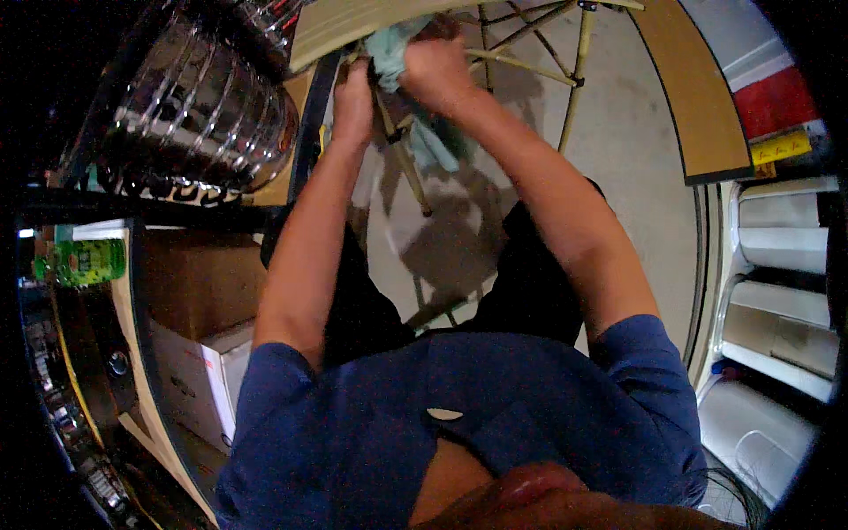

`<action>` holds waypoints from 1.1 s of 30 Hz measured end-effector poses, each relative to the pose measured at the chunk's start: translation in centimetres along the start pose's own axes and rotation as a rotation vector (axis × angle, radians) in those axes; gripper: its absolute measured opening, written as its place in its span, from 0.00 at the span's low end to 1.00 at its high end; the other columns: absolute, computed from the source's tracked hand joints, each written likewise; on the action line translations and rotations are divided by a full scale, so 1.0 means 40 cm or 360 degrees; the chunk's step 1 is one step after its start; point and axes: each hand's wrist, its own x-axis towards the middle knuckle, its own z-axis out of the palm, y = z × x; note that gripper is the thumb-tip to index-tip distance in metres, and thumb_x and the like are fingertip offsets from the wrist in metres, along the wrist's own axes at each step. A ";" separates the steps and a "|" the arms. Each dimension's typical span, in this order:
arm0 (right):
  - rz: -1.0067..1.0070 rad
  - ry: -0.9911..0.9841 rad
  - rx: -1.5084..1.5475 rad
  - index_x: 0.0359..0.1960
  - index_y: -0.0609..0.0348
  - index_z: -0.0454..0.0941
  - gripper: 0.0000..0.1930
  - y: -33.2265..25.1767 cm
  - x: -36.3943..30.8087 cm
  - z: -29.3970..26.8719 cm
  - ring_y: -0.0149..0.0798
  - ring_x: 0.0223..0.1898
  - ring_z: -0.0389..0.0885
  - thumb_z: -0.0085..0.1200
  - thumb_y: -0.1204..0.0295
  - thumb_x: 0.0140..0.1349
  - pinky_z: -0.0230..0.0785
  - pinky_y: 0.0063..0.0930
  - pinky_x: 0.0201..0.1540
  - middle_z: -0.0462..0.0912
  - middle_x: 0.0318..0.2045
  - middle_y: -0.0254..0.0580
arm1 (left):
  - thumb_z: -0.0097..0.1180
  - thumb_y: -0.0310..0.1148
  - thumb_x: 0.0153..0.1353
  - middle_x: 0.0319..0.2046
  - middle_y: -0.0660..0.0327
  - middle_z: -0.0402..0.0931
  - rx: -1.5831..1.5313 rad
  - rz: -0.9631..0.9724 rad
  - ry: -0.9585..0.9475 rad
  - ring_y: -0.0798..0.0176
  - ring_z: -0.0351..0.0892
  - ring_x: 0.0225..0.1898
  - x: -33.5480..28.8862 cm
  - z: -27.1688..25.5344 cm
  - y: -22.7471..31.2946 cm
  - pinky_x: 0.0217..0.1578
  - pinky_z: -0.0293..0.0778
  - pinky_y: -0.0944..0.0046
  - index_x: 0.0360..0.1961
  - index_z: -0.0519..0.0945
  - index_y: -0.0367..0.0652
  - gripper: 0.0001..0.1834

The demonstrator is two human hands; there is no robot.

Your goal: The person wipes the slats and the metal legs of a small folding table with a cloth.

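Observation:
My right hand [435, 71] is closed on a pale blue-green cloth [389, 55], bunched up just under the edge of a tan tabletop [340, 34]. A lower fold of similar pale cloth [433, 146] hangs below that wrist. Beside it on the left, my left hand [353, 99] is raised to the same edge, fingers curled near the top of a tan folding leg [406, 163]. What those fingers grip is hidden. Crossed tan struts [530, 64] stand under the tabletop to the right, joined by dark fittings.
Shiny ribbed metal drums [203, 115] fill a shelf at the left. Below are a green bottle [87, 262] and a cardboard box [199, 283]. A long brown board [693, 97] and white shelving [777, 265] line the right. Grey floor [618, 132] shows between.

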 end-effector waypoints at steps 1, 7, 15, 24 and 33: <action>-0.0065 0.0178 -0.0080 0.23 0.62 0.81 0.09 0.008 0.004 0.027 0.59 0.35 0.80 0.58 0.68 0.44 0.62 0.62 0.50 0.82 0.26 0.56 | 0.49 0.50 0.68 0.52 0.52 0.75 0.0090 0.0265 0.0021 0.52 0.71 0.51 0.024 -0.010 -0.038 0.55 0.64 0.58 0.57 0.73 0.34 0.30; 0.0020 -0.0203 0.0081 0.27 0.58 0.82 0.07 0.053 -0.003 0.051 0.52 0.45 0.81 0.60 0.73 0.44 0.58 0.63 0.58 0.84 0.35 0.51 | 0.46 0.48 0.71 0.52 0.51 0.76 0.0332 0.0544 0.0127 0.51 0.72 0.51 0.042 -0.021 -0.049 0.55 0.64 0.57 0.56 0.74 0.36 0.25; -0.0167 0.0411 -0.0639 0.50 0.54 0.76 0.23 0.397 -0.232 0.014 0.45 0.58 0.72 0.58 0.76 0.47 0.54 0.53 0.62 0.78 0.50 0.43 | 0.47 0.42 0.70 0.26 0.60 0.78 -0.0188 0.0135 -0.0019 0.63 0.72 0.26 0.092 0.001 -0.028 0.29 0.68 0.61 0.38 0.77 0.38 0.17; 0.0218 0.0304 -0.0266 0.54 0.52 0.71 0.28 0.390 -0.195 0.048 0.49 0.54 0.76 0.61 0.74 0.47 0.55 0.50 0.61 0.79 0.48 0.44 | 0.47 0.43 0.71 0.24 0.62 0.70 -0.0280 0.0077 0.0001 0.64 0.69 0.25 0.090 0.014 -0.006 0.27 0.68 0.62 0.33 0.75 0.39 0.17; 0.0199 0.0181 -0.0609 0.52 0.48 0.69 0.21 0.585 -0.288 0.036 0.47 0.49 0.79 0.55 0.76 0.55 0.54 0.50 0.63 0.81 0.39 0.41 | 0.47 0.54 0.71 0.28 0.61 0.78 -0.0161 0.0013 0.0057 0.65 0.72 0.26 0.109 0.006 0.018 0.30 0.69 0.62 0.36 0.80 0.41 0.24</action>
